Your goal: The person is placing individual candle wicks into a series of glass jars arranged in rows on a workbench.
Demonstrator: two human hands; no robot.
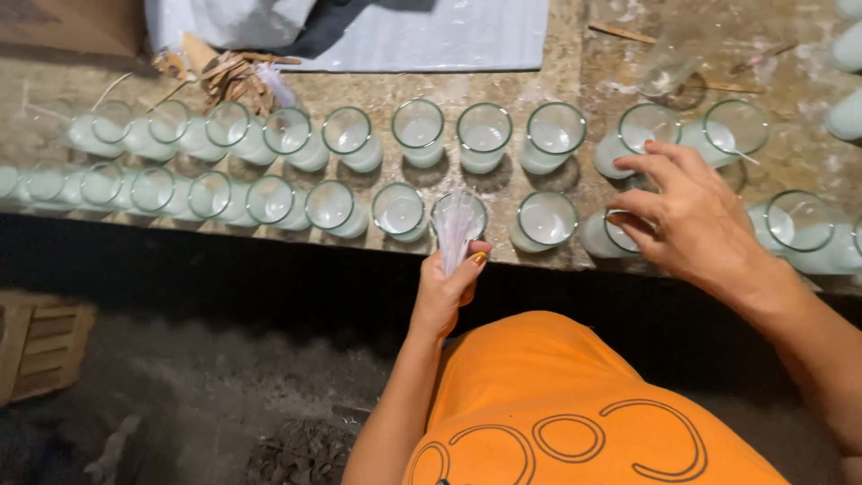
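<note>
A thin bundle of wicks [455, 235], pale and almost see-through, stands upright in the left hand [446, 292]. The strands fan slightly at the top and bunch together where the hand is clenched around their lower ends, thumb pressed across the front. The bundle rises in front of a glass [460, 216] in the near row, so its tips overlap that glass's rim from this angle.

The right hand [687, 216] is off to the side, well apart from the bundle, fingers spread and curled downward over another near-row glass [609, 235]. Its fingertips sit at that glass's rim; whether they pinch anything there I cannot tell, since the hand hides it.

Around both hands the glasses stand in two rows along the edge of the tabletop [575, 90], each a clear tumbler filled part way with milky white wax. The rows run off to the left, where the glasses blur together, and more white-filled glasses show at the right edge. One empty glass [672, 63] stands tilted farther back. Behind the rows lie a white corrugated sheet [431, 36] and a heap of brown scraps [224, 76]. The tabletop itself is stained and rough. The person wears an orange shirt [557, 404], and a wooden crate [40, 346] sits on the dark floor at the left.
</note>
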